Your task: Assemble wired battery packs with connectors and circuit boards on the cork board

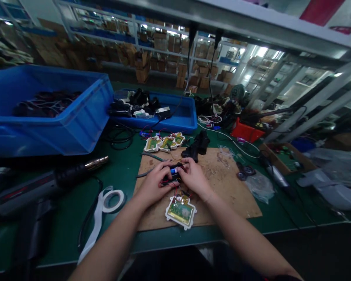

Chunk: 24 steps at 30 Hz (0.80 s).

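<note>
Both my hands meet over a brown board (222, 191). My left hand (156, 181) has its fingers closed round a small black housing (166, 180), and a blue cylinder like a battery (173, 171) shows at its top. From the other side my right hand (193, 175) pinches the same housing near the blue cylinder; the fingertips partly hide it. Thin red and yellow wires run from the housing to a circuit board in a white frame (181, 212), lying flat nearer me. Beyond my hands lie black plastic parts (197, 146) and several similar white-framed boards (163, 143).
A heat gun (46, 187) and a roll of white tape (114, 201) lie at left, below a big blue bin (76, 128). A shallow blue tray (184, 113) holds black and white parts. At right are a plastic bag (260, 187), a tool with a grey handle (277, 175) and a cardboard box (269, 152).
</note>
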Tool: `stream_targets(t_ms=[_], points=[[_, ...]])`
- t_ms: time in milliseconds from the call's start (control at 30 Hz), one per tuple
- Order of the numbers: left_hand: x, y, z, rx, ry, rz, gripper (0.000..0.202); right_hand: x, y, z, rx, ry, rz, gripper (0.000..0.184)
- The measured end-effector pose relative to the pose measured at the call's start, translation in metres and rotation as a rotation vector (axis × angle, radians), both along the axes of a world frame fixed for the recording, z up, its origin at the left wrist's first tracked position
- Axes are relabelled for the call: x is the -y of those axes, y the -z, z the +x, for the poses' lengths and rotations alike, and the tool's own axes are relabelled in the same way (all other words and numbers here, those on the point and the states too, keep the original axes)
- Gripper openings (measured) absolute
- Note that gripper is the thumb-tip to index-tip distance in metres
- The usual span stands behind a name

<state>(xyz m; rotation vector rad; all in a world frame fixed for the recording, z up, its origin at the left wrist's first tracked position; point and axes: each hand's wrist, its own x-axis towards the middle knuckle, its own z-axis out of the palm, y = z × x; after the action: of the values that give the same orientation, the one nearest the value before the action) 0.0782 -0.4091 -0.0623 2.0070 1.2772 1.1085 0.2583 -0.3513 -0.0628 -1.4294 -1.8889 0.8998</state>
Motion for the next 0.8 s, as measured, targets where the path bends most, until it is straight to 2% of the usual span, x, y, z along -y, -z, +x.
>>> stream_targets(t_ms=[133, 200, 267, 300, 400, 533, 600, 667, 733, 800], points=[[0.000, 0.000, 0.001, -0.025, -0.005, 0.001, 0.019, 0.008, -0.003, 0.001, -0.020, -0.022, -0.005, 0.029], [0.000, 0.000, 0.002, -0.054, 0.001, 0.009, 0.018, 0.013, -0.011, 0.012, -0.031, -0.059, -0.006, 0.037], [0.001, 0.000, 0.002, -0.075, 0.008, -0.002, 0.017, 0.013, -0.021, 0.034, -0.028, -0.091, 0.001, 0.051], [0.001, -0.001, 0.003, -0.082, 0.006, -0.012, 0.016, 0.011, -0.026, 0.050, -0.019, -0.092, 0.013, 0.052], [0.001, -0.002, 0.004, -0.103, -0.007, -0.037, 0.015, -0.005, -0.038, 0.107, 0.056, 0.015, 0.078, 0.040], [0.001, -0.004, 0.005, -0.136, -0.023, -0.023, 0.012, -0.034, -0.036, 0.165, 0.225, 0.162, 0.181, 0.021], [0.002, -0.005, 0.005, -0.153, -0.035, -0.010, 0.012, -0.043, -0.033, 0.177, 0.274, 0.157, 0.204, 0.013], [0.002, -0.005, 0.005, -0.169, -0.045, -0.008, 0.013, -0.049, -0.033, 0.182, 0.299, 0.142, 0.228, 0.016], [0.003, -0.005, 0.004, -0.172, -0.055, -0.010, 0.014, -0.050, -0.042, 0.187, 0.304, 0.146, 0.268, 0.020], [0.003, -0.004, 0.004, -0.169, -0.054, -0.014, 0.014, -0.048, -0.059, 0.193, 0.299, 0.163, 0.316, 0.025]])
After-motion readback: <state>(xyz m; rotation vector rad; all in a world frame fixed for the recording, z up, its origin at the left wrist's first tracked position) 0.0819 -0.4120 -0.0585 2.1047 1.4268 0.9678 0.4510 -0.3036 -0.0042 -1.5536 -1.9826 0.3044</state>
